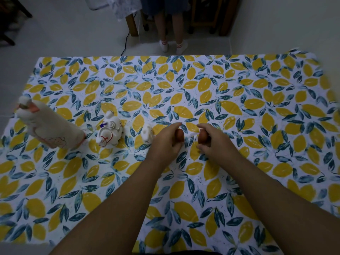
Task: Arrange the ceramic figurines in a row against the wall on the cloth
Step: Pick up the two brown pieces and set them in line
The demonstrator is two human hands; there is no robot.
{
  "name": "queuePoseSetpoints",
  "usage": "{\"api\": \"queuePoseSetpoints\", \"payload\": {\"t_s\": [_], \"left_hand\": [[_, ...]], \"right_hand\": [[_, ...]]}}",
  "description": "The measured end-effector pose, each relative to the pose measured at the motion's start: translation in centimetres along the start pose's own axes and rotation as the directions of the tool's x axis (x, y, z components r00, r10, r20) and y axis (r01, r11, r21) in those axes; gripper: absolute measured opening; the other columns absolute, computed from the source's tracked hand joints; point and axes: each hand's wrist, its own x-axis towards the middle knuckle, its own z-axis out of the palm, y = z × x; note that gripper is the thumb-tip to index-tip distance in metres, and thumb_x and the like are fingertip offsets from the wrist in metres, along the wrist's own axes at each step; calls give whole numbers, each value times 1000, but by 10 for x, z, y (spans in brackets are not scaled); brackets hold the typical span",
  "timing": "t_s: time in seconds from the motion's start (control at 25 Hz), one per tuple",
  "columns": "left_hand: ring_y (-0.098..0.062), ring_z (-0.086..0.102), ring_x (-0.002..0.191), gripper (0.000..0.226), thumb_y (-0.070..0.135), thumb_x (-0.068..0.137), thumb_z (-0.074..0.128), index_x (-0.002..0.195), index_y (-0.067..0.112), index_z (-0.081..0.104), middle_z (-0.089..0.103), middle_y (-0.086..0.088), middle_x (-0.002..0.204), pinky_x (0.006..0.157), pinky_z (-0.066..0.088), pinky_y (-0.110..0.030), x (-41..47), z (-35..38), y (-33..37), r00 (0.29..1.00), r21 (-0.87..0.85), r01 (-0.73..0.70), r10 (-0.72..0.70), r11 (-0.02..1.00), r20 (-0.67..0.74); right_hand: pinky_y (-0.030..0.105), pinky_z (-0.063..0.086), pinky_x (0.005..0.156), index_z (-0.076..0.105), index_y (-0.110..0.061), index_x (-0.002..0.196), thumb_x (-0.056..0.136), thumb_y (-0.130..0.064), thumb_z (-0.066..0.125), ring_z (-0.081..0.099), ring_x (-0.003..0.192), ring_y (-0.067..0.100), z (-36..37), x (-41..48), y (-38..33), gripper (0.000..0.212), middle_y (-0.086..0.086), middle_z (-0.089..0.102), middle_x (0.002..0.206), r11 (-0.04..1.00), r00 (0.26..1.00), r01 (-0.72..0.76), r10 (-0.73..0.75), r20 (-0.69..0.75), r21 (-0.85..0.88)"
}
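Head view: left hand and right hand each clasp a small brown figurine mid-cloth; three white figurines stand toward its left edge.

Your left hand and right hand each cover most of a brown figurine, so you cannot tell their shapes. The person standing beyond the cloth is cut off above the knees.
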Motion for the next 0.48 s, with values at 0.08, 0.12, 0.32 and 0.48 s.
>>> {"api": "queuePoseSetpoints", "payload": {"t_s": [0.08,0.12,0.32,0.48], "left_hand": [[-20,47,136,60,24,93,70,148,15,47,54,-5,147,106,43,-31,-5,-6,6,1000,45,-23,24,999,-9],[-19,43,139,60,29,95,67,149,16,45,51,-4,151,109,39,-31,-10,-10,10,999,71,-38,40,997,-17],[-16,16,153,62,46,103,47,156,19,32,29,-2,165,121,13,-33,-43,-45,25,997,248,-44,57,968,-45],[-15,7,155,68,55,103,37,160,20,22,19,0,168,124,5,-36,-76,-94,10,996,327,26,4,945,-93]], "right_hand": [[48,47,104,45,-26,148,87,-33,77,45,136,26,-1,-5,-8,68,4,53,145,994,999,18,-23,-43,-108],[49,43,109,44,-24,148,89,-41,73,41,140,26,-2,-9,-13,68,3,51,149,981,996,42,-57,-74,-188],[51,18,124,38,-25,153,98,-54,50,23,153,23,7,-26,-59,64,0,36,162,900,985,78,-137,-109,-428],[50,11,124,30,-26,157,100,-58,40,13,156,20,34,-33,-109,66,-1,26,167,853,978,140,-197,-63,-502]]}}
